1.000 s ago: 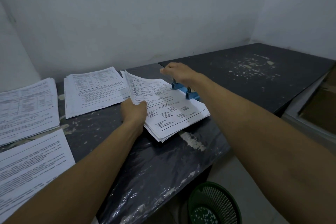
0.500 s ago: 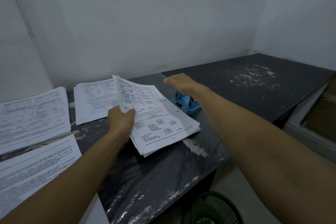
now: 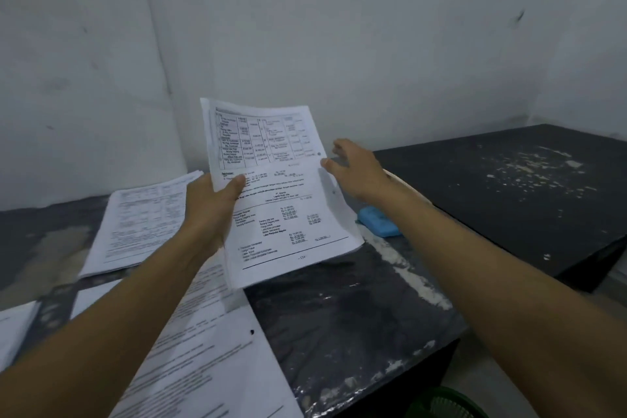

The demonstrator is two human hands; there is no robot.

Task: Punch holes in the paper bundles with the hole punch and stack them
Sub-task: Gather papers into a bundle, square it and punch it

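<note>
Head view: left hand (image 3: pixel 212 205) grips the paper bundle (image 3: pixel 278 193) by its left edge, lifted off the table (image 3: pixel 356 309), tilted up. Right hand (image 3: pixel 356 170), fingers relaxed, touches its right edge. Blue punch (image 3: pixel 378 220) sits below, near the right wrist.

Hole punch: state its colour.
Light blue hole punch, seen in the head view.

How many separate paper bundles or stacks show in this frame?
4: a held bundle in the air, a far stack, a near stack bearing a punched hole, and a left-edge stack. More may lie out of frame.
</note>
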